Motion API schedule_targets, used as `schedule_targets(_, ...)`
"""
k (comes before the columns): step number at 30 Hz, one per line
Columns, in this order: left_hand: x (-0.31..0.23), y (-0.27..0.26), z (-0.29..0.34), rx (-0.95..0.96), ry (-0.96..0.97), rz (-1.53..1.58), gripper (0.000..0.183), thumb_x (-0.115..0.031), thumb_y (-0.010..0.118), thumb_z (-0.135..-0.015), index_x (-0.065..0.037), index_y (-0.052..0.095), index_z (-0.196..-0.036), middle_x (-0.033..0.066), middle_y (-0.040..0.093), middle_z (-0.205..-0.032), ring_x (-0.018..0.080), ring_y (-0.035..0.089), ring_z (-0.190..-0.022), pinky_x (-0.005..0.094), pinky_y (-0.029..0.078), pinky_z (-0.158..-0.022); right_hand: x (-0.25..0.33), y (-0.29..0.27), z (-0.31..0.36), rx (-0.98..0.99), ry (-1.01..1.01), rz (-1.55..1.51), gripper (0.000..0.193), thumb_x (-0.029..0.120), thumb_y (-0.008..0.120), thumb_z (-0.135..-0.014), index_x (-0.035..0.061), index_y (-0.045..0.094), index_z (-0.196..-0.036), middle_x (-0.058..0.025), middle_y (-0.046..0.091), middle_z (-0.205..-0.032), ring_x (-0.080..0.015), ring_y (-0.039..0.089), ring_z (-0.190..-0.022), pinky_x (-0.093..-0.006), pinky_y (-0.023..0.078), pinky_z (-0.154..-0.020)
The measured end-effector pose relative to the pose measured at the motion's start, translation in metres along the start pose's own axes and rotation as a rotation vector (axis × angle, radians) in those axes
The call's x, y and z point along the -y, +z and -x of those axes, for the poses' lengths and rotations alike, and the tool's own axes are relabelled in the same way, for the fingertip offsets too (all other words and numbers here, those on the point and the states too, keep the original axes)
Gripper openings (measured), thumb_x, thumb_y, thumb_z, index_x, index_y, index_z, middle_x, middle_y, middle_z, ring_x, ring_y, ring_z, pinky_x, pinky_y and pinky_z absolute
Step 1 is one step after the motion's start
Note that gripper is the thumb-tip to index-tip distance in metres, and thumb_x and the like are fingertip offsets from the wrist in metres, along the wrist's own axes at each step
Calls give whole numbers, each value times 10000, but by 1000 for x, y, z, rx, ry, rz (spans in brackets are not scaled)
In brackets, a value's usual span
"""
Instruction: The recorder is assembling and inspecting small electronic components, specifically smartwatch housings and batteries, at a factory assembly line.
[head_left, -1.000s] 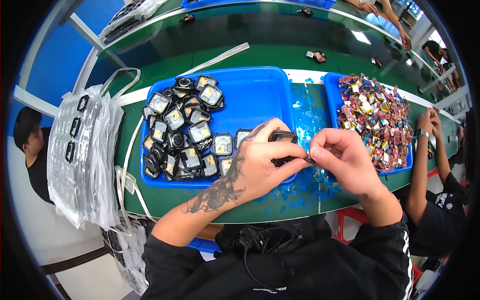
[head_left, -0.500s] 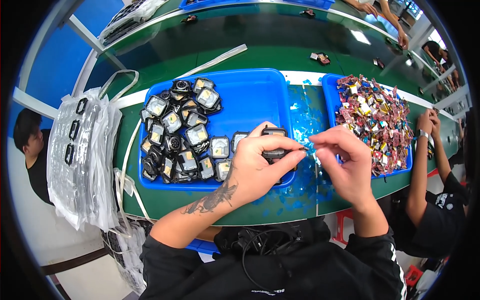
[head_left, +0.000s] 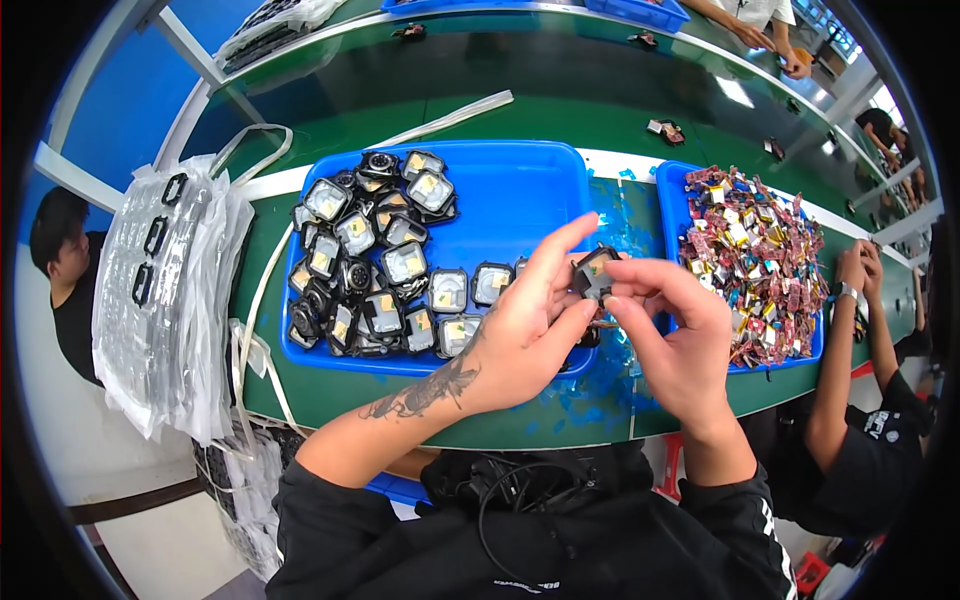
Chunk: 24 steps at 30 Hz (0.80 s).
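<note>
Between my hands, above the right edge of a blue tray, is a small dark square watch case, tilted, with a pale patch on its face. My left hand supports it from the left, thumb against its lower edge and forefinger stretched up and away. On its right side, the thumb and fingers of my right hand pinch the case. Something small and reddish shows just under it, too hidden to name. Black watch cases with pale insides are heaped in the tray's left half, and several lie along its front.
To the right, a second blue tray holds a heap of red circuit boards and small batteries. Stacked clear plastic trays stand at left. Beyond runs a green conveyor belt with scattered parts. Co-workers sit at right, far right and left.
My right hand has closed in on the watch case, which is now raised and turned between both hands. The whole view has shifted slightly.
</note>
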<state>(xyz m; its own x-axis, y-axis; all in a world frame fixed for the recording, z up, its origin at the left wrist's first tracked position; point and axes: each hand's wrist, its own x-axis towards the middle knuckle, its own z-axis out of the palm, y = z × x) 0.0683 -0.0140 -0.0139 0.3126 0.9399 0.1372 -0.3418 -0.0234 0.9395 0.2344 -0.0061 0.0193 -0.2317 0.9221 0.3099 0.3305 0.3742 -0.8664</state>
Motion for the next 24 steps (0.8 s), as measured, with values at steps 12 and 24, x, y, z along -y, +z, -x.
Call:
schedule_targets(12,-3,-4,0,68,-31,-25,467,40,435,-983,54,339,-1440,143,512,-1339,184,529,-1212,326,429,-1039,-7,0,-6,0,-76,94,129,-29,743,-775,-2,689,-889,-79,689,-786,-141,635,-641,-253,508,-597)
schedule_targets(24,-5,-5,2,92,-13,-201,461,27,405,-996,63,338,-1451,144,508,-1367,184,532,-1221,315,428,-1038,-11,-1,-8,13,-93,116,122,-24,738,-768,8,694,-877,-74,687,-777,-145,617,-612,-259,488,-569)
